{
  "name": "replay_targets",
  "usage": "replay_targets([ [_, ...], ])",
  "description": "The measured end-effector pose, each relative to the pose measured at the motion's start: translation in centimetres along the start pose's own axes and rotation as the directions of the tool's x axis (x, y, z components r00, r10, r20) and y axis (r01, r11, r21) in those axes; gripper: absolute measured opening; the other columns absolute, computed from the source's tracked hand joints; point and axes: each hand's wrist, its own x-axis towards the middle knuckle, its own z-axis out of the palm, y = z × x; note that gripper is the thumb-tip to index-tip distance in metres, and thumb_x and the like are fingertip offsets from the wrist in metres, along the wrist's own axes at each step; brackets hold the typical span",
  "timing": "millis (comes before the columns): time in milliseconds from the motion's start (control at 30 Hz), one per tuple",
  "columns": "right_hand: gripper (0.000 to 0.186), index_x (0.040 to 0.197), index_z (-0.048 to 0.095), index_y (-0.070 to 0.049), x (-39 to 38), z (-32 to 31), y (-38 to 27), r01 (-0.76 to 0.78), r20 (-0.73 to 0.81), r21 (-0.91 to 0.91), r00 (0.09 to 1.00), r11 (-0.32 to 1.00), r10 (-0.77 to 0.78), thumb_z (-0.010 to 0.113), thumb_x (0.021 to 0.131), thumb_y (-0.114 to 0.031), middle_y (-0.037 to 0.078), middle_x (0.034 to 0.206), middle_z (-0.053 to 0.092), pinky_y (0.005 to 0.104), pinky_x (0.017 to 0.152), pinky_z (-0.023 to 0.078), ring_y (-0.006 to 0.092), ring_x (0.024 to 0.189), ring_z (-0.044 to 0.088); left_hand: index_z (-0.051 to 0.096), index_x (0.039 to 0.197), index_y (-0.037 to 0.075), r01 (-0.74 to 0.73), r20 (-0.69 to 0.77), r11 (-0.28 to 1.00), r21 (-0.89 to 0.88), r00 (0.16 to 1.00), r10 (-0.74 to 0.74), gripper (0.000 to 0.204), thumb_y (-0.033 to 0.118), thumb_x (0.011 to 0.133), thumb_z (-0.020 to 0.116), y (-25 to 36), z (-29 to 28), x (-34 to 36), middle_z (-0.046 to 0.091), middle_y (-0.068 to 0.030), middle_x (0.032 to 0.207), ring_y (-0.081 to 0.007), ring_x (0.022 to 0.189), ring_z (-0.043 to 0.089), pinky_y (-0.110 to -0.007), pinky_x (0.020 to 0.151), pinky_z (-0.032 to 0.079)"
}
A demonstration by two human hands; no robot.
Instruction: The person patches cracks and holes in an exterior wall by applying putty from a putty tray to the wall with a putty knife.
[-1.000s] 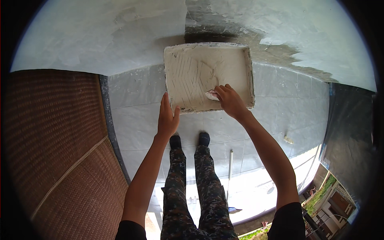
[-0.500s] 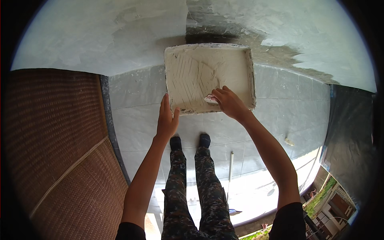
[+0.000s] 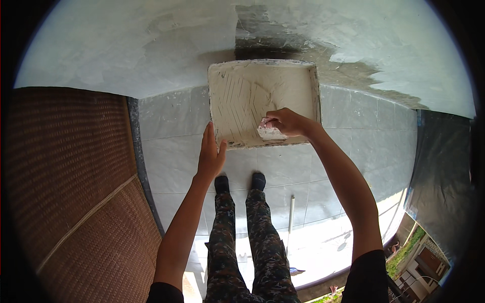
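A rectangular tray (image 3: 316,96) with a crusted rim holds a spread of cream-coloured paste, streaked with slanting lines on its left half. My left hand (image 3: 208,154) grips the tray's near left corner, fingers along the outer side and thumb at the near edge. In my right hand (image 3: 290,122) is a flat, paste-smeared scraper (image 3: 270,133), closed in the fingers. The scraper is over the near middle of the tray, its broad pale face showing. What carries the tray's weight from below is hidden.
Ahead rises a wall (image 3: 182,45) with pale coating and a dark bare patch (image 3: 273,35). Grey tiles (image 3: 166,156) cover the floor. Woven matting (image 3: 86,166) stands left, dark sheeting (image 3: 439,161) right. A pale pole (image 3: 291,217) is beside my right leg.
The scraper has turned in my right hand so its flat face shows, and my wrist has swung round. The tray sits slightly lower in view. My left hand keeps its hold.
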Motion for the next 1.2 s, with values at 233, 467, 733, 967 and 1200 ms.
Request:
replay_targets([
  [233, 0.041, 0.125, 0.064, -0.003, -0.2, -4.2, -0.6, -0.293, 0.12, 0.14, 0.953, 0.946, 0.277, 0.061, 0.101, -0.035, 0.01, 0.111, 0.069, 0.0335, 0.092, 0.05, 0.0181, 0.105, 0.063, 0.02, 0.156, 0.001, -0.005, 0.043, 0.998, 0.057, 0.999, 0.003, 0.067, 0.02, 0.101, 0.052, -0.2, -1.2, -0.1, 0.026, -0.0215, 0.16, -0.035, 0.148, 0.028, -0.042, 0.12, 0.025],
  [467, 0.046, 0.142, 0.048, -0.004, -6.9, -3.6, -2.8, 0.07, -0.172, 0.911, 0.96, 0.407, 0.219, 0.054, 0.105, -0.032, 0.003, 0.128, 0.06, 0.0315, 0.096, 0.051, 0.0119, 0.114, 0.059, 0.029, 0.154, 0.002, -0.125, -0.08, 0.99, -0.058, 0.989, 0.121, 0.058, 0.019, 0.102, 0.05, 7.1, -7.1, 1.7, 0.036, -0.0207, 0.155, -0.0341, 0.146, 0.034, -0.043, 0.12, 0.027],
  [733, 0.029, 0.133, 0.052, -0.008, -13.0, -8.7, -17.0, 0.547, -0.565, 0.81, 0.824, 0.212, 0.035, 0.052, 0.106, -0.018, 0.002, 0.117, 0.065, 0.0312, 0.079, 0.058, 0.0101, 0.098, 0.066, 0.034, 0.151, 0.002, -0.467, -0.278, 0.884, -0.037, 0.854, 0.439, 0.054, 0.017, 0.102, 0.05, 23.1, -20.4, 5.4, 0.041, -0.0206, 0.152, -0.0337, 0.144, 0.037, -0.044, 0.118, 0.029],
  [967, 0.022, 0.122, 0.06, -0.006, -21.0, -18.6, -35.2, 0.739, -0.795, 0.531, 0.604, 0.416, -0.059, 0.059, 0.103, -0.017, 0.001, 0.101, 0.069, 0.0243, 0.066, 0.053, 0.0069, 0.081, 0.065, 0.035, 0.151, 0.002, -0.709, -0.419, 0.701, 0.074, 0.616, 0.667, 0.053, 0.008, 0.1, 0.049, 37.7, -33.7, 5.0, 0.042, -0.0189, 0.152, -0.0317, 0.145, 0.036, -0.043, 0.12, 0.027],
  [1200, 0.027, 0.124, 0.061, -0.006, -27.0, -25.7, -47.7, 0.835, -0.907, 0.265, 0.386, 0.482, -0.17, 0.062, 0.101, -0.02, 0.0, 0.1, 0.07, 0.0241, 0.067, 0.052, 0.0065, 0.081, 0.064, 0.031, 0.154, 0.005, -0.783, -0.466, 0.562, 0.267, 0.406, 0.786, 0.057, 0.011, 0.101, 0.05, 48.1, -45.2, 3.8, 0.037, -0.0188, 0.155, -0.035, 0.145, 0.035, -0.045, 0.118, 0.03],
])
